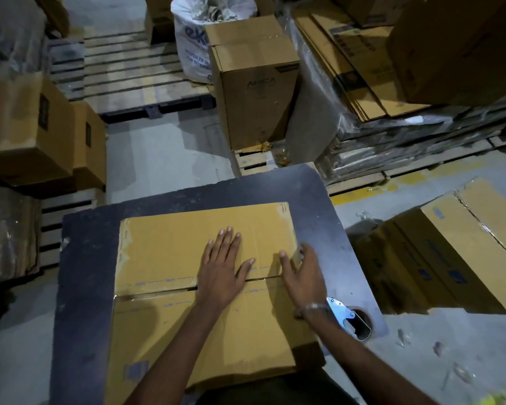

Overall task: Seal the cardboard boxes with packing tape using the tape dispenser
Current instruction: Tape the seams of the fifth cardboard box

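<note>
A brown cardboard box (170, 252) lies on a dark table (82, 287), its two top flaps meeting along a seam that runs left to right. My left hand (222, 267) presses flat on the far flap, fingers straight, palm over the seam. At the box's right edge my right hand (303, 273) rests with fingers straight, its fingertips over the edge. The tape dispenser (348, 317), metal with a roll of tape, lies on the table just right of my right wrist; neither hand holds it.
Another closed box (254, 83) stands upright beyond the table. Flat cardboard sheets (357, 71) are stacked at the back right. A box (456, 252) lies on the floor at right, more boxes (32, 127) at left. A wooden pallet (129, 71) sits behind.
</note>
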### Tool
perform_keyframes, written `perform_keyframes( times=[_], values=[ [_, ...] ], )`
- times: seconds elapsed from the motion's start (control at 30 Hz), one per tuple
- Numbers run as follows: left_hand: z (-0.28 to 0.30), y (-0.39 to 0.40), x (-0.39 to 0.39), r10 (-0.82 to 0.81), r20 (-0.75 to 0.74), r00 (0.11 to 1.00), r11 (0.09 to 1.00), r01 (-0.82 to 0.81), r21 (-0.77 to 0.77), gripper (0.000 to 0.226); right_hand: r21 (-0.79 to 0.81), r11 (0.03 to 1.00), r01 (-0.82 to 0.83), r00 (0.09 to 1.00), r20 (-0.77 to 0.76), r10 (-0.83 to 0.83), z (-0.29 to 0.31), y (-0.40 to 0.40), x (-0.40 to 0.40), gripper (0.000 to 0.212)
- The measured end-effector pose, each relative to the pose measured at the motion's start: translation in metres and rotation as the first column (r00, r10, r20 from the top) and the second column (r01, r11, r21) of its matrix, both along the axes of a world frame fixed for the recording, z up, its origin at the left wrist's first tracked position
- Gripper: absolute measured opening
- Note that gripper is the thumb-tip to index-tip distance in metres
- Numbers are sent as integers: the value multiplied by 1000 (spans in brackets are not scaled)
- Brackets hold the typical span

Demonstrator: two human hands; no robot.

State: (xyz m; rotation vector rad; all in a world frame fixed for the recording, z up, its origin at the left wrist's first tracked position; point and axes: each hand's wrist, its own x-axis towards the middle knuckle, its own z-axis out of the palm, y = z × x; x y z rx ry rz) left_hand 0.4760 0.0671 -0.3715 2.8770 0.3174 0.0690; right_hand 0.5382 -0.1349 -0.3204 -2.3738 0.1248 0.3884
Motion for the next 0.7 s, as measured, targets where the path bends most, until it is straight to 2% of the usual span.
perform_keyframes(
  times=[0.1,0.17,0.23,0.37,0.47,0.6,0.7],
  values=[
    [2,-4,4,23,2,1000,998,-23,51,75,-212,969,-128,987,69,146,-5,0,-43,79],
    [3,-5,7,30,-9,1000,997,-30,77,75,-353,917,-183,966,106,234,-16,3,-43,81],
    [4,-2,15,55,-15,998,996,-54,76,75,-426,879,-214,950,120,289,-25,8,-27,82],
    [7,9,48,152,-50,987,988,-153,-17,76,-419,859,-295,907,158,389,-24,17,29,83],
    [16,19,60,109,-116,987,990,-118,-72,78,-366,844,-392,879,122,461,-18,21,81,87],
    [24,4,21,20,-38,999,999,-22,-48,66,-323,810,-490,840,73,538,-13,28,140,92],
    [20,-15,-20,-15,-52,999,1000,14,-16,64,-330,775,-539,816,23,578,-8,38,164,92]
  ],
)
